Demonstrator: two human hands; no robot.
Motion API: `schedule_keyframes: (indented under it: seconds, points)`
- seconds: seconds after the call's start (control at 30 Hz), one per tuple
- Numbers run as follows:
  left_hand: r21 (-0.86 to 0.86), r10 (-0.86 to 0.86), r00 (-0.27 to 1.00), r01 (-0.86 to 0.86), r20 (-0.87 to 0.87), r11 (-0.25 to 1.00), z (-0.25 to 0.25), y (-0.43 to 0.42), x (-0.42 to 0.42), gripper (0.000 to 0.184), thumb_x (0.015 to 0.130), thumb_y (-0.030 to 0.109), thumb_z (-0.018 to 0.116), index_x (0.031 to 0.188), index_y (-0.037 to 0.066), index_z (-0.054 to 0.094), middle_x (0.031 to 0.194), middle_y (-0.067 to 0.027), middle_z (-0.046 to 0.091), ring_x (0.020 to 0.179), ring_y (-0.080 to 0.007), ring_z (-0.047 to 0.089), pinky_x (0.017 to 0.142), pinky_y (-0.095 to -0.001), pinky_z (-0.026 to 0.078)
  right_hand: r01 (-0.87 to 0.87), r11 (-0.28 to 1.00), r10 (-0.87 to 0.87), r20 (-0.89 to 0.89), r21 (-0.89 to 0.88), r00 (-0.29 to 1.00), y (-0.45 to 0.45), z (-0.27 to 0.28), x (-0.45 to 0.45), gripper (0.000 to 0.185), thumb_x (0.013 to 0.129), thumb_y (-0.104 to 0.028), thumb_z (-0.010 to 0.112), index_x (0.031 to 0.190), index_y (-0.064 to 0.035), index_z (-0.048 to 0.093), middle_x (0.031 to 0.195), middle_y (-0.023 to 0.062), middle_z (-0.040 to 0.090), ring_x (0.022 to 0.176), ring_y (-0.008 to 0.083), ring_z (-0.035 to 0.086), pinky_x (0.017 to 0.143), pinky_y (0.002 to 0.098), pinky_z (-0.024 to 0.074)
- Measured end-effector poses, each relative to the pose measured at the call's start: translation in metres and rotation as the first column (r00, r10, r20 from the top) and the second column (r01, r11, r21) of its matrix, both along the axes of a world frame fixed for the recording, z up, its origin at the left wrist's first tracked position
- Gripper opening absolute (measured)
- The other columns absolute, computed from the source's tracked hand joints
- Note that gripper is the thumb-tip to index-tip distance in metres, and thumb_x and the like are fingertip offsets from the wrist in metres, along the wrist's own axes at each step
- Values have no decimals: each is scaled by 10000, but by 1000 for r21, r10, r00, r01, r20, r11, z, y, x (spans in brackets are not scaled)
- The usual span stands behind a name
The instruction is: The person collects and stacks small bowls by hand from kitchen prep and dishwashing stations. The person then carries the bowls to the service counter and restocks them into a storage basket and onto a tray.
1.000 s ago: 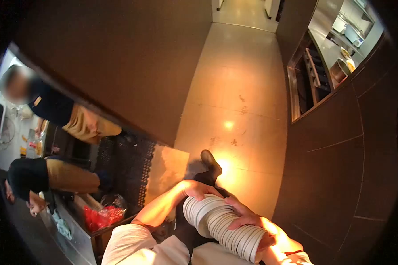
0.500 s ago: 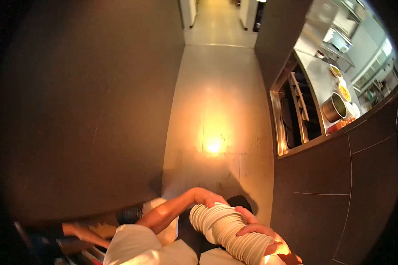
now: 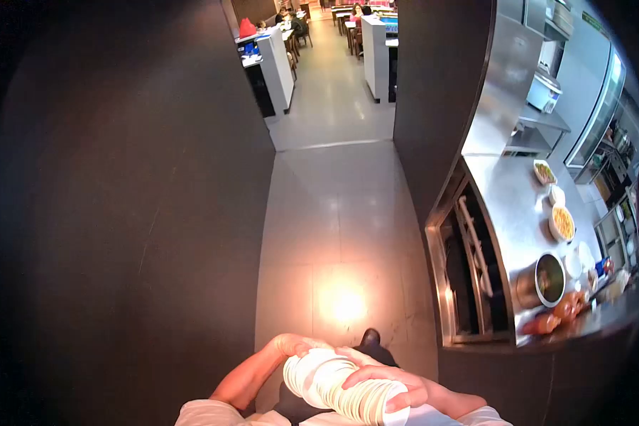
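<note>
Fingers of the left hand (image 3: 302, 346) and of the right hand (image 3: 387, 380) are curled round one load, pressed against it rather than spread, though the undersides of both grips are hidden.

What has just changed is the outlook past the fingers. The dark wall (image 3: 135, 177) takes up everything to their left, where a moment ago there was more to see. Straight ahead of them, the floor (image 3: 334, 227) runs on between pale partitions (image 3: 376, 71), and a seating area with tables has come into sight at its far end. To their right, the steel tabletop (image 3: 504, 206) has swung further into view, above a framed opening (image 3: 476, 270) fitted with rails.

Between the fingers lies the stack of white dishes (image 3: 319, 383), on its side and slanting from the left hand down to the right, held close to the body. The grip looks much as before: left at the upper end, right over the lower part. With both hands taken up, I judge neither is free for anything else, and the ends of the stack look the likeliest place for a dish to slip.

Right of the fingers and well apart from them, a metal pot (image 3: 525, 287) stands on the tabletop. Further off are a dish of yellow food (image 3: 562, 223), a dish of green food (image 3: 544, 172) and a small white bowl (image 3: 556, 195).
</note>
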State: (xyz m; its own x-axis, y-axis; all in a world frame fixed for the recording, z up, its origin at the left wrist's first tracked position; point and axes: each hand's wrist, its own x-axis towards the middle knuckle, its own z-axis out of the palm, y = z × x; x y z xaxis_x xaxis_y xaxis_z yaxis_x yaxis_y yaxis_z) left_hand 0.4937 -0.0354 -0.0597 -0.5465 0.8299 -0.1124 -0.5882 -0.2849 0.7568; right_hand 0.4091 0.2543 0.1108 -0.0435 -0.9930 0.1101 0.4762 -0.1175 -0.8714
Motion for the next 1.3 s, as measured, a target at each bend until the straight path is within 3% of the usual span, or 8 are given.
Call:
schedule_keyframes:
  seconds: [0.13, 0.23, 0.27, 0.8, 0.97, 1.07, 1.13, 1.3]
  points:
    - [35, 47, 999, -47, -4, 998, -2, -35, -100, 1136, 619, 750, 739, 1345, -81, 468, 1327, -154, 545, 1205, -244, 503, 1037, -374, 382, 6, 959, -31, 81, 284, 996, -34, 62, -110, 745, 692, -398, 644, 1300, 15, 524, 1541, 247, 214, 1437, 339, 245, 1146, 466, 173]
    - [50, 65, 998, -64, -7, 997, -9, -66, -178, 1151, 615, 760, 731, 1352, -81, 459, 1333, -152, 541, 1208, -242, 500, 1040, -372, 380, -4, 963, -39, 154, 268, 987, -61, 17, -177, 771, 662, -423, 656, 1283, 17, 535, 1342, 201, 476, 1305, 304, 404, 1106, 442, 251]
    - [55, 63, 998, -62, -11, 997, -14, -80, -205, 1156, 613, 763, 728, 1354, -81, 456, 1335, -151, 540, 1209, -241, 499, 1041, -372, 379, 41, 945, -84, 121, 324, 989, -74, 15, -204, 783, 662, -445, 670, 1296, -6, 538, 1450, 223, 361, 1372, 330, 329, 1136, 459, 206]
    - [-7, -45, 978, 45, -204, 999, -101, -381, -664, 1233, 590, 816, 686, 1388, -82, 408, 1367, -138, 518, 1224, -227, 484, 1058, -362, 364, 85, 978, -78, -43, 190, 996, -433, 37, -646, 750, 720, -463, 652, 1333, -51, 518, 1527, 215, 184, 1430, 350, 196, 1156, 470, 138]
    - [167, 36, 982, -68, 187, 984, -50, -461, -791, 1178, 607, 723, 756, 1364, -117, 427, 1382, -174, 507, 1242, -235, 489, 1085, -327, 343, 40, 995, -38, -14, 97, 999, -502, -19, -790, 740, 738, -468, 646, 1344, -65, 512, 1551, 212, 129, 1448, 357, 154, 1163, 474, 117]
    - [-21, 122, 988, -120, 98, 993, -131, -523, -882, 1115, 633, 690, 776, 1340, -110, 456, 1337, -190, 513, 1202, -276, 495, 1034, -400, 366, 11, 998, -10, -21, 56, 1000, -538, -42, -894, 734, 749, -471, 642, 1351, -73, 508, 1566, 211, 96, 1458, 360, 129, 1167, 476, 104]
    - [83, 40, 991, -29, -130, 996, -85, -551, -983, 1132, 619, 696, 781, 1348, -105, 451, 1338, -189, 513, 1201, -273, 494, 1035, -407, 364, 2, 1000, -1, -39, 26, 999, -558, -45, -971, 730, 756, -473, 640, 1355, -79, 505, 1575, 210, 74, 1466, 363, 112, 1169, 477, 96]
    - [-27, 35, 999, -36, -38, 999, -73, -605, -1135, 1175, 554, 747, 781, 1334, -83, 491, 1320, -145, 546, 1190, -223, 504, 1034, -360, 367, -6, 1000, 5, 7, 22, 1000, -598, -20, -1136, 720, 775, -479, 634, 1367, -92, 499, 1599, 207, 19, 1484, 369, 70, 1176, 481, 74]
